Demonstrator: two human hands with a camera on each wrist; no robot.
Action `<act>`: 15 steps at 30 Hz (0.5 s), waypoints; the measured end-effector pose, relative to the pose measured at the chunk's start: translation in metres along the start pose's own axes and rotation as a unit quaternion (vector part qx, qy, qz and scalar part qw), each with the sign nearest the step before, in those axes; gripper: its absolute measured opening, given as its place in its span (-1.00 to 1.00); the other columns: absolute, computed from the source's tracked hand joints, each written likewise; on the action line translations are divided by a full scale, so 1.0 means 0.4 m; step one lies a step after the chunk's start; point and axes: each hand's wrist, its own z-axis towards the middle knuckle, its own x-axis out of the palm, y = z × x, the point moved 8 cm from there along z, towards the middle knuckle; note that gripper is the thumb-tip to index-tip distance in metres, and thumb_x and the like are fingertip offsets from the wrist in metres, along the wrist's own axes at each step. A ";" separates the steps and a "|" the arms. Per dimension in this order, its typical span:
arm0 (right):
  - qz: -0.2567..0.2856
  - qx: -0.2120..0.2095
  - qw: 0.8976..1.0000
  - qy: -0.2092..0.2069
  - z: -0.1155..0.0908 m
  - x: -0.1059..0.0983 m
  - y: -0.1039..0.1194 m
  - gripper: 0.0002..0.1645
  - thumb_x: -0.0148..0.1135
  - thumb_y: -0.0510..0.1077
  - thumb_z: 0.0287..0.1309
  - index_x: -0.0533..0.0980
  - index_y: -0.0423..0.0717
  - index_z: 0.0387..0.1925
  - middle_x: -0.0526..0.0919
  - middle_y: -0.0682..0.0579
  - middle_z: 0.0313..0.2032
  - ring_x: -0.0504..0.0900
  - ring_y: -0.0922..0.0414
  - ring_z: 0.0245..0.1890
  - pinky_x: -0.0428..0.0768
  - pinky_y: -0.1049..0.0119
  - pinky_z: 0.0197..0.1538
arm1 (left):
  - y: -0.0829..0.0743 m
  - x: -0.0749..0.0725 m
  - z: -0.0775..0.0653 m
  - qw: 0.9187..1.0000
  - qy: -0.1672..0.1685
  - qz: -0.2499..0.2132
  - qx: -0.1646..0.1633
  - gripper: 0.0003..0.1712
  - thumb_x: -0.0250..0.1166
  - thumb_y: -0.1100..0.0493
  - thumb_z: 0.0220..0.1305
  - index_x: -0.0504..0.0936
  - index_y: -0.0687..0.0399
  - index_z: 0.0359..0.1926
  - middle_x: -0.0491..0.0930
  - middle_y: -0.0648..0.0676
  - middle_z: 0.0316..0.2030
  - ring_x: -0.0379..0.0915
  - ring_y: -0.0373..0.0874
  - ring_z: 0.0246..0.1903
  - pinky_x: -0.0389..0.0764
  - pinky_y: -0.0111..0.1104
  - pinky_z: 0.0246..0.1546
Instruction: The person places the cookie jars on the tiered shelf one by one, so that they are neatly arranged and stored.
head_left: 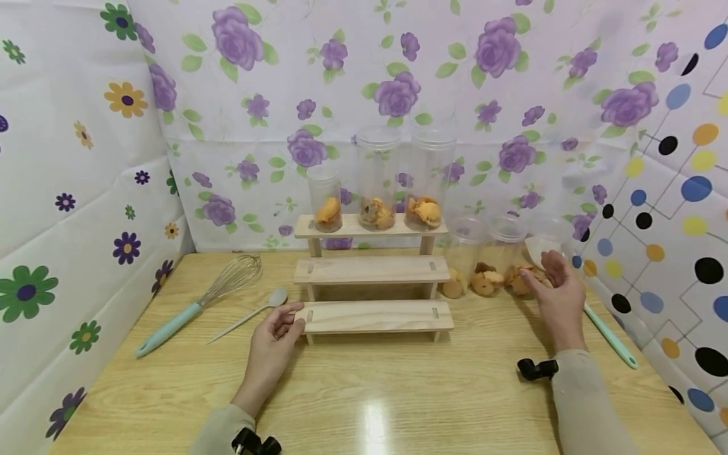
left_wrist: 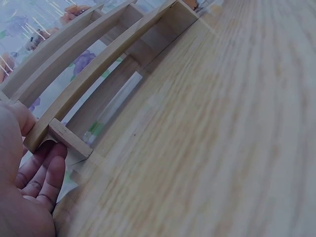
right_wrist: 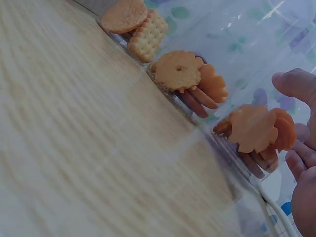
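Observation:
My left hand point(head_left: 273, 341) grips the left end of the lowest board of a three-tier wooden display shelf point(head_left: 375, 316). In the left wrist view the thumb lies at the board's top and the fingers curl below it, beside the short leg. At the right, my right hand point(head_left: 560, 303) is beside the rightmost clear jar, thumb and fingers spread apart. Flower-shaped cookies point(right_wrist: 252, 128) lie at the bottom of that jar. Two more clear jars with cookies point(head_left: 486, 281) stand in a row to its left, against the shelf's right side.
Three tall clear jars holding cookies point(head_left: 423, 212) stand on the top tier. A whisk point(head_left: 227, 284) and a small spoon point(head_left: 250, 319) lie left of the shelf. A utensil with a turquoise handle point(head_left: 611, 341) lies at the right, partly behind my right hand. Patterned cloths surround the wooden table.

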 end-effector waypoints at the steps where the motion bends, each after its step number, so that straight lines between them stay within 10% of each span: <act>1: -0.001 -0.001 1.000 -0.003 0.000 -0.004 0.007 -0.05 0.62 -0.06 0.36 0.38 0.02 0.66 0.55 0.01 0.53 0.52 0.11 0.51 0.42 0.43 0.52 | 0.000 0.001 0.000 1.000 0.001 0.000 0.000 -0.66 0.38 0.19 0.64 0.73 0.04 0.33 0.65 0.24 0.01 0.64 -0.21 -0.14 0.66 -0.52 -0.07; 15: -0.004 -0.028 0.999 -0.046 -0.004 -0.065 0.141 -0.17 0.66 -0.11 0.31 0.52 0.11 0.55 0.65 0.16 0.35 0.57 0.20 0.40 0.44 0.39 0.52 | 0.002 -0.001 -0.003 1.000 -0.001 0.004 -0.005 -0.66 0.37 0.19 0.64 0.73 0.02 0.33 0.66 0.23 0.02 0.64 -0.21 -0.13 0.65 -0.52 -0.09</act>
